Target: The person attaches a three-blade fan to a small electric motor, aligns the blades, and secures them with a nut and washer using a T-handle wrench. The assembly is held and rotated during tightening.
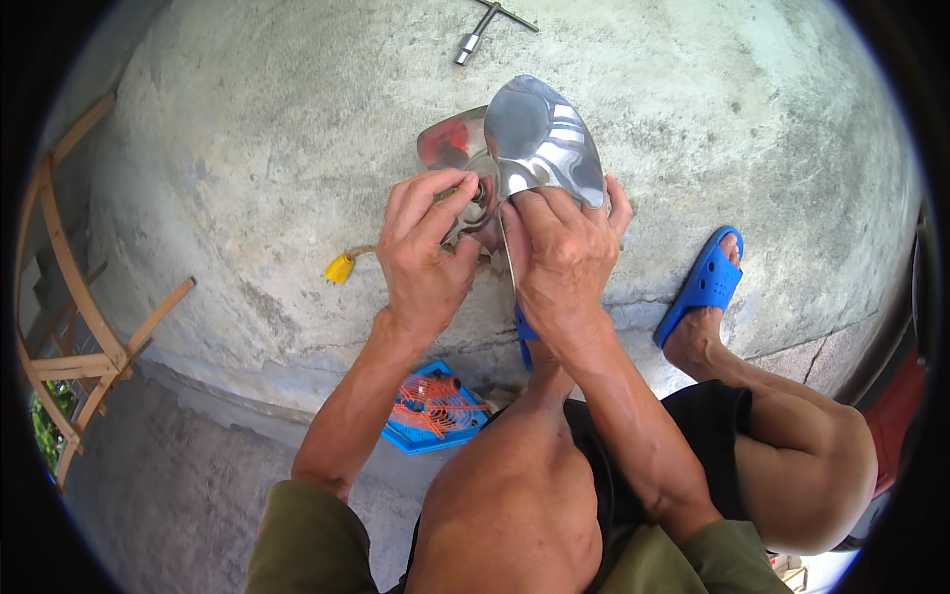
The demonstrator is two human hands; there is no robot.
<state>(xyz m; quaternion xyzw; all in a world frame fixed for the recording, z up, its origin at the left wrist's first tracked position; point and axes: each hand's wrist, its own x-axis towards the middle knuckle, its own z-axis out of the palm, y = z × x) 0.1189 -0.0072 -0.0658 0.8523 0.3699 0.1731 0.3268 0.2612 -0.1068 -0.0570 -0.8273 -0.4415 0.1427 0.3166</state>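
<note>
A shiny metal propeller (539,139) with polished blades stands on the concrete floor (247,148) in front of me. My left hand (426,247) has its fingers curled onto the propeller's hub at the centre. Beside it, my right hand (559,252) grips the lower edge of the large upright blade, with fingers wrapped behind it. A second blade (450,139) shows a reddish reflection at the left. The hub itself is mostly hidden by my fingers.
A T-handle socket wrench (485,25) lies on the concrete at the top. A yellow-tipped tool (341,267) lies left of my left hand. A blue tray (430,408) with orange netting sits below. My foot in a blue sandal (705,282) rests at the right. A wooden frame (74,327) stands at the left.
</note>
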